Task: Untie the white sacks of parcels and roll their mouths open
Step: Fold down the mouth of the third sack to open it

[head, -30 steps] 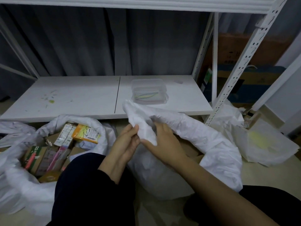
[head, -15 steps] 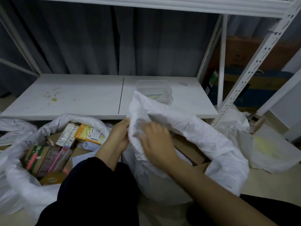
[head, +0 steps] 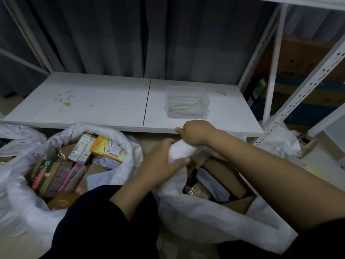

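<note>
Left hand (head: 162,162) and right hand (head: 196,131) each clamp their grip on the sack's (head: 196,212) bunched mouth. An open sack (head: 128,146) crowds the left side. The shelf (head: 102,101) edge and a tub (head: 186,101) lie just beyond.

At five o'clock we see the white sack (head: 205,217), crinkled, matt and plastic-looking; the cardboard boxes (head: 225,176) in it are brown and dull. At twelve o'clock the shelf board (head: 93,101) is smooth, matt white, the tub (head: 186,101) clear glossy plastic, the uprights (head: 298,98) white-painted perforated metal, the curtain (head: 112,34) soft grey cloth.
</note>
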